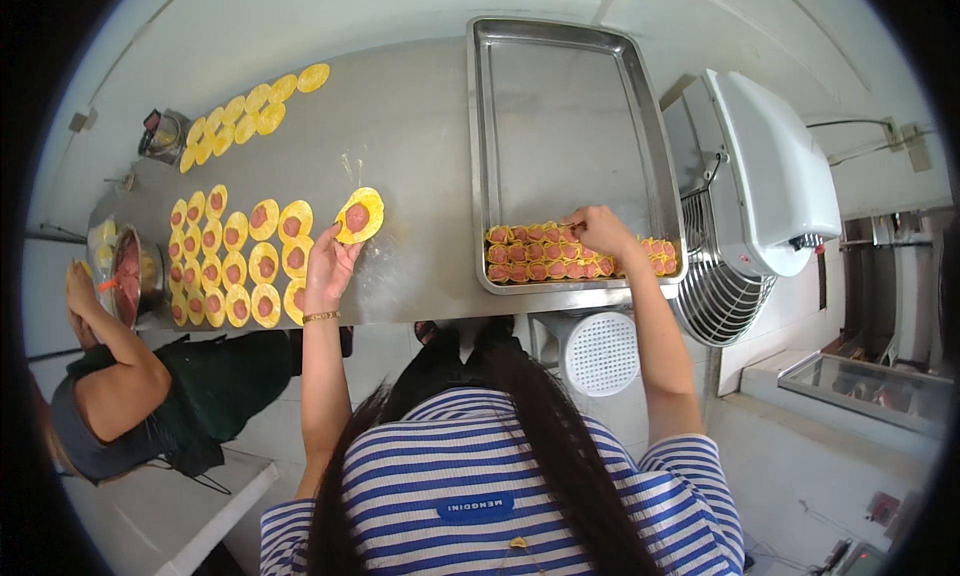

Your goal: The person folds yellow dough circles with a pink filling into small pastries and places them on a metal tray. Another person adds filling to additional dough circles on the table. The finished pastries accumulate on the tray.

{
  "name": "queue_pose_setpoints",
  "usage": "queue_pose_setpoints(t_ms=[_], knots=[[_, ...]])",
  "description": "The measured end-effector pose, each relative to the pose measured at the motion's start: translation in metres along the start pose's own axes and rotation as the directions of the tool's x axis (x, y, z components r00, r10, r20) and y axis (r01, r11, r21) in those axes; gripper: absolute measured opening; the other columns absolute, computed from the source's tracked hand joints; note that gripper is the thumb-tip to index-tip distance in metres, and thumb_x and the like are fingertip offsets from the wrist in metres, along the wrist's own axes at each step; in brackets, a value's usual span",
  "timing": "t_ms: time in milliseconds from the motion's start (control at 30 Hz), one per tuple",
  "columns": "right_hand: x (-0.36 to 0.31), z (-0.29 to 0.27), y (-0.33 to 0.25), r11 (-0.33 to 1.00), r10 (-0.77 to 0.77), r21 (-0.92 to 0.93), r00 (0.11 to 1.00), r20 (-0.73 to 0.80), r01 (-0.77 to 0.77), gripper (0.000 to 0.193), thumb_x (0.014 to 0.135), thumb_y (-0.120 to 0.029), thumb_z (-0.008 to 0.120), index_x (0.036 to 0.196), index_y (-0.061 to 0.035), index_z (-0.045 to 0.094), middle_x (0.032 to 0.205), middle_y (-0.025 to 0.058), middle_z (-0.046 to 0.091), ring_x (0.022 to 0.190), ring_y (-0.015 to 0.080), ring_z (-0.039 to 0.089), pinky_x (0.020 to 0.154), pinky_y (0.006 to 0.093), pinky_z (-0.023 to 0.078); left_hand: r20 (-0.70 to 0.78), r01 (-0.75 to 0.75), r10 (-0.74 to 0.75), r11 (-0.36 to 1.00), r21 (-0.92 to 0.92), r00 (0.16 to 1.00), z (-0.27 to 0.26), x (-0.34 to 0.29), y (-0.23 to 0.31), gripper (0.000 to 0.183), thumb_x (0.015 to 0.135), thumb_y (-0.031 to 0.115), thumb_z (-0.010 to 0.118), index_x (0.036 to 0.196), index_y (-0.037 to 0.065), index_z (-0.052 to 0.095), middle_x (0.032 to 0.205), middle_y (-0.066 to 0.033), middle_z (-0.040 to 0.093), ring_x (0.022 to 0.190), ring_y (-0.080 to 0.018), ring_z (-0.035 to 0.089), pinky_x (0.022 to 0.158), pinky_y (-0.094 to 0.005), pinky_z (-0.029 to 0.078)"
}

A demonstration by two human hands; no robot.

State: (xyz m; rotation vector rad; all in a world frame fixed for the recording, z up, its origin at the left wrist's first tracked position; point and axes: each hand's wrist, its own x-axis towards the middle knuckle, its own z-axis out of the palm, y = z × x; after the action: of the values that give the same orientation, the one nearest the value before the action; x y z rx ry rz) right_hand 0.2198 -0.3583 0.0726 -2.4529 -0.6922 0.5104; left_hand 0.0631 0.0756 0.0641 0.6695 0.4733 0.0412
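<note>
Yellow wrapper (373, 202) hung over worktop (420, 126), edge pinched by left hand (328, 268), likely sparing the meat (357, 217); right hand (603, 231) was at packed dumplings (530, 253) in tray (655, 126), couldn't tell its grip.

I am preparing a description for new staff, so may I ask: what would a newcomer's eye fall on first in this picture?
Likely first is the large metal tray on the right of the steel table, with rows of filled pieces along its near end and the right hand over them. Then come the yellow discs with pink filling on the table's left, and another disc, held in the left hand beside them.
</note>
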Motion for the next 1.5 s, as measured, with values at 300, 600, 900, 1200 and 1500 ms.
queue_pose_setpoints(t_ms=[300,600,900,1200,1500], knots=[[-0.002,-0.006,-0.009,0.997,0.078,-0.006,0.996,0.036,-0.078,0.043,0.073,0.003,0.050,0.108,-0.0114,0.070,0.092,0.0162,0.069,0.079,0.0292,0.067,0.073,0.0348,0.052,0.009,0.061,-0.061,0.997,0.049,0.998,0.007,-0.014,-0.026,0.033,0.096,0.015,0.046,0.124,-0.002,0.045,0.123,-0.0132,0.056,0.111,-0.0216,0.058,0.094,-0.0333,0.050],[0.001,-0.001,-0.011,0.980,0.097,0.151,0.973,0.211,-0.130,0.046,0.077,0.005,0.045,0.116,-0.0084,0.065,0.116,0.0138,0.065,0.094,0.0276,0.066,0.083,0.0312,0.050,0.066,0.119,-0.127,0.987,0.111,0.990,0.009,-0.015,-0.032,0.034,0.097,0.018,0.045,0.127,0.001,0.047,0.120,-0.0098,0.059,0.105,-0.0177,0.061,0.087,-0.0297,0.052],[-0.009,0.002,0.002,0.977,0.176,0.113,0.984,0.037,-0.179,0.037,0.078,0.000,0.048,0.110,-0.0022,0.067,0.095,0.0213,0.069,0.086,0.0292,0.068,0.080,0.0345,0.051,0.183,0.148,-0.166,0.983,0.108,0.969,0.022,-0.013,-0.031,0.036,0.097,0.017,0.044,0.130,0.003,0.044,0.123,-0.0091,0.057,0.109,-0.0185,0.058,0.089,-0.0316,0.051],[0.023,0.042,-0.102,0.724,0.289,0.678,0.949,-0.126,-0.130,0.026,0.092,-0.015,0.054,0.109,0.0013,0.066,0.098,0.0106,0.069,0.087,0.0208,0.066,0.077,0.0309,0.051,0.311,0.130,-0.159,0.985,0.111,0.937,0.059,-0.021,-0.025,0.034,0.097,0.012,0.040,0.130,0.002,0.039,0.126,-0.0127,0.051,0.114,-0.0207,0.056,0.092,-0.0341,0.051],[0.063,0.160,-0.161,0.260,0.290,0.941,0.947,0.140,-0.218,0.022,0.092,-0.016,0.060,0.098,0.0044,0.066,0.085,0.0072,0.066,0.077,0.0139,0.063,0.067,0.0282,0.054,-0.104,0.173,-0.140,0.857,0.485,0.985,0.019,-0.014,-0.050,0.030,0.096,0.014,0.043,0.120,0.000,0.051,0.112,-0.0100,0.059,0.102,-0.0153,0.060,0.083,-0.0283,0.052]])
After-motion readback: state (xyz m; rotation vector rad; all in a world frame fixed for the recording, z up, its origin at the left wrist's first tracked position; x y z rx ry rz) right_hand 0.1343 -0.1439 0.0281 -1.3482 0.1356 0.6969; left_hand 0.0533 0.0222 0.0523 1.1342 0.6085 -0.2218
